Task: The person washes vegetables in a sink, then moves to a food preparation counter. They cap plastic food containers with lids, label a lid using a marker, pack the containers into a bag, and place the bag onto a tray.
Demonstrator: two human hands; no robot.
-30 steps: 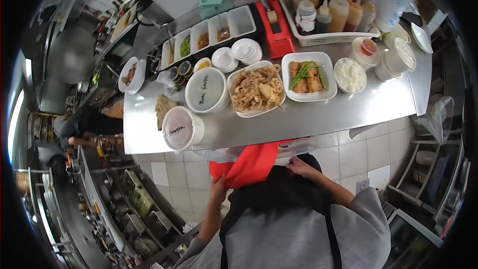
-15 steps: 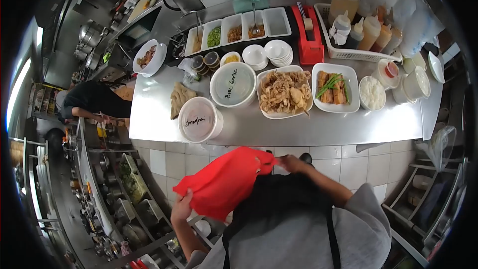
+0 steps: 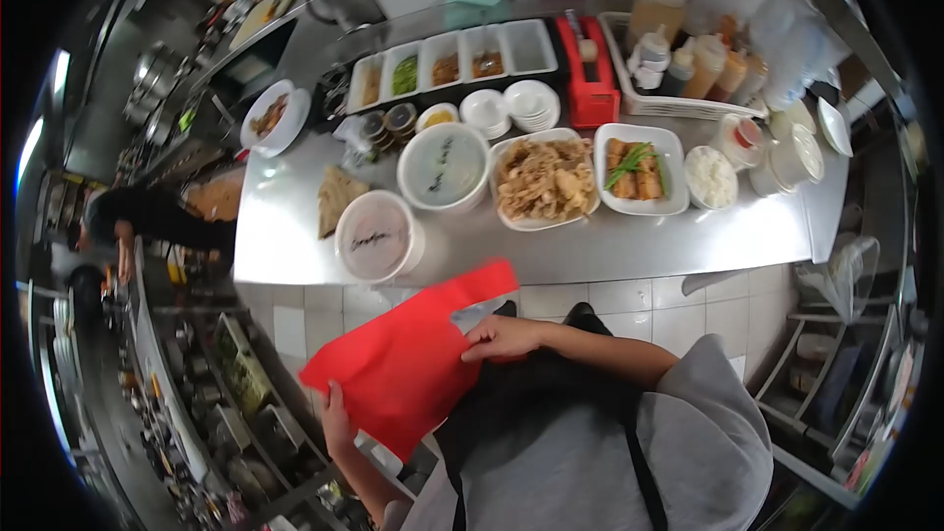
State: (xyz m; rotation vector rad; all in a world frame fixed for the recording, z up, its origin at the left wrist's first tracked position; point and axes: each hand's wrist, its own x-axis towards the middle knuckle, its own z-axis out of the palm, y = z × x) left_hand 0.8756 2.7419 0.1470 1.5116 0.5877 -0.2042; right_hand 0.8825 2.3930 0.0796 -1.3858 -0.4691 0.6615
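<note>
A red cloth-like bag is stretched out in front of my black apron, below the counter's front edge. My left hand grips its lower left side, thumb on the near face. At the bag's right side, near a gap under a red strip like a handle, my right hand is closed on the material. Nearest on the counter stand a lidded tub with black writing and a second lidded tub. Beside them are a dish of fried food and a dish of brown rolls with green stalks.
The steel counter also bears a bowl of rice, a red tape dispenser, a basket of squeeze bottles and a row of topping trays. A co-worker bends over at the far left.
My right hand has moved left and down along the bag. The bag has shifted left and turned, its strip now pointing up and right. The whole view has shifted slightly.
</note>
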